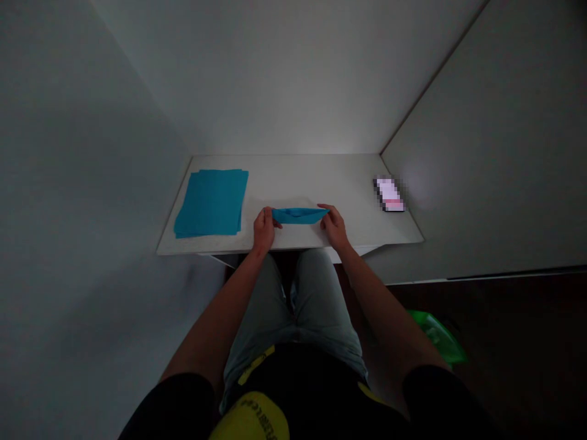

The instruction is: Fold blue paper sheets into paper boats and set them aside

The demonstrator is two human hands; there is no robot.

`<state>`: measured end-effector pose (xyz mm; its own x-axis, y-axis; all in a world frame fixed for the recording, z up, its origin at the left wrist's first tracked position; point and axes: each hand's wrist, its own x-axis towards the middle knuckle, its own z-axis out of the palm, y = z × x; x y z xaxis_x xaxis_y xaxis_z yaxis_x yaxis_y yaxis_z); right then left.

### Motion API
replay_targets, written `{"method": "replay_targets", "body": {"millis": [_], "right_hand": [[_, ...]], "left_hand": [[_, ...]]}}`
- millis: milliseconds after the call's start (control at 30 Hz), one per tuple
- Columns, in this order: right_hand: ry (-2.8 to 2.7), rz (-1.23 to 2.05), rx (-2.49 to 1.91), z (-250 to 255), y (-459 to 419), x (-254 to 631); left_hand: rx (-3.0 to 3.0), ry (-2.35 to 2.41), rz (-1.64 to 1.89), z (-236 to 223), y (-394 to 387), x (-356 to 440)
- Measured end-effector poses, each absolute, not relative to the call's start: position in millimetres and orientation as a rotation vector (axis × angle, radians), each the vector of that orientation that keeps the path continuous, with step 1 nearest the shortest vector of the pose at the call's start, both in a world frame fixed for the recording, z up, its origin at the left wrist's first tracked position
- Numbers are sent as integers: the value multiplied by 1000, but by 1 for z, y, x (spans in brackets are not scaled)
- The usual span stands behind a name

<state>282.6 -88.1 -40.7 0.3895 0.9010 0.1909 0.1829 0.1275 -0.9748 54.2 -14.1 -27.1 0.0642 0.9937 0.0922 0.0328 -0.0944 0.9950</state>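
In the head view, the left hand (pixel 263 229) and right hand (pixel 334 227) hold opposite ends of a folded blue paper sheet (pixel 300 215), fingers clamped on it, at the near part of a white desk (pixel 293 177). A stack of blue paper sheets (pixel 211 203) lies to the left, a pixelated phone (pixel 389 194) to the right.

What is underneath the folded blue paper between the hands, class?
The white tabletop lies beneath the folded blue paper, held at its ends by the left hand and right hand. The patch directly under it is hidden.
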Motion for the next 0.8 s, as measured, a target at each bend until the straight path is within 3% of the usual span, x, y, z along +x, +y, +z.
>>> {"method": "replay_targets", "body": {"millis": [200, 400, 633, 800], "right_hand": [[-1005, 695, -1356, -38, -91, 283], [-1242, 724, -1344, -40, -102, 285], [-1411, 539, -1601, -39, -118, 306], [-1550, 576, -1504, -31, -129, 313]], "left_hand": [[1348, 1196, 1211, -30, -13, 55], [1383, 1162, 1173, -27, -15, 57], [1477, 1107, 1102, -24, -17, 57], [1506, 1080, 1092, -27, -16, 57]]}}
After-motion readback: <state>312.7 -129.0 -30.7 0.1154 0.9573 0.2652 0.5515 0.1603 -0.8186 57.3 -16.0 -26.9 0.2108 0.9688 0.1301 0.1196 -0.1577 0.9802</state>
